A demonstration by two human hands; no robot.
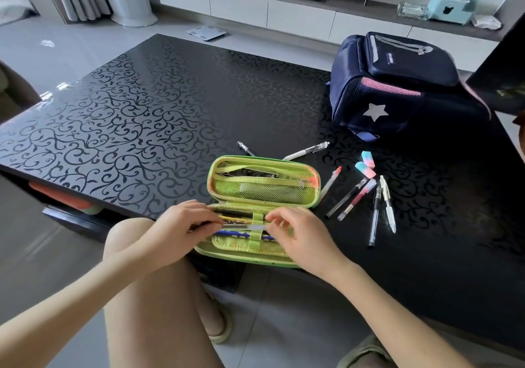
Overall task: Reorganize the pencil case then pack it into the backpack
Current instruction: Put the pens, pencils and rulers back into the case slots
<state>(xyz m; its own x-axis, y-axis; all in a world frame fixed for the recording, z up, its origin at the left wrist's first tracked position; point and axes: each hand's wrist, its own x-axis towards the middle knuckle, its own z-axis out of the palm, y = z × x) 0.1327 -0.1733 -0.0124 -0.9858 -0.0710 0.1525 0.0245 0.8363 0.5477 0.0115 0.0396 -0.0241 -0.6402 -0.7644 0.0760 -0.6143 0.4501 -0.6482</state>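
A green pencil case [262, 188] lies open at the table's near edge, its mesh-pocket lid tipped away from me. My left hand [181, 227] and my right hand [298, 232] hover over its lower half. Together they hold a pale pen [244, 226] by its two ends, level across the green elastic loop. Other pens lie inside beneath it. Several loose pens [352, 197] and two pink-and-blue erasers [366, 164] lie on the table right of the case. A navy backpack [397, 83] with a silver star stands at the far right.
The black patterned table [127, 118] stretches left and back from the case. Two more pens [306, 150] lie just behind the lid. My bare knees sit under the table's near edge. A TV cabinet stands beyond.
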